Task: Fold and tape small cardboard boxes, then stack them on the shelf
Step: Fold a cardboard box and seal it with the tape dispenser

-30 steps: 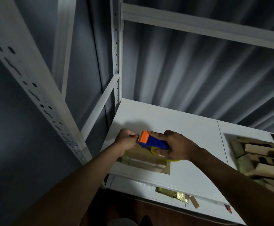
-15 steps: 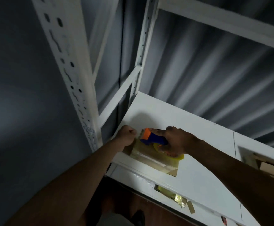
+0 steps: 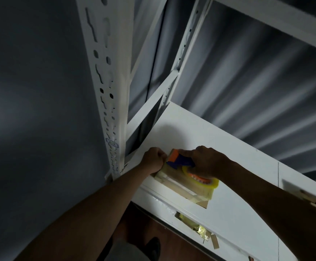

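Flat on the shelf (image 3: 200, 132) by its front-left corner lies the cardboard box (image 3: 183, 187) — long axis toward right hand (image 3: 208, 162), clamped on tape dispenser (image 3: 181, 162); left hand (image 3: 153, 160) fisted at box's far-left end.

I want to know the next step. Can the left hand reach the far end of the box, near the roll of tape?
Probably yes. The left hand holds the near end of the box; the box top between lies uncovered. Only the right hand with the tape dispenser crowds that end.
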